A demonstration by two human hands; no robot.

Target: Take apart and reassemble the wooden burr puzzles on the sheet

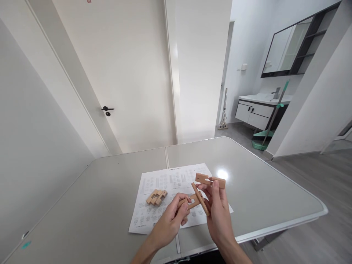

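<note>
My left hand (173,215) pinches a flat notched wooden puzzle piece (194,201) between thumb and fingers, just above the paper. In my right hand (217,209), thumb and fingers grip another notched wooden puzzle piece (202,178), held higher and tilted. A narrow wooden piece (200,199) slants between the two hands, crossing the left piece; whether the pieces interlock, I cannot tell. To the left, a small cluster of interlocked wooden blocks (156,197) rests on the printed sheet (145,220), which carries small diagrams. Fingers hide parts of the held pieces.
The grey table (96,212) has a seam down its middle and a rounded right corner. A white door (137,73) stands beyond its far edge. Off to the right are a sink cabinet (255,113), a mop (224,110) and a green dustpan (260,145).
</note>
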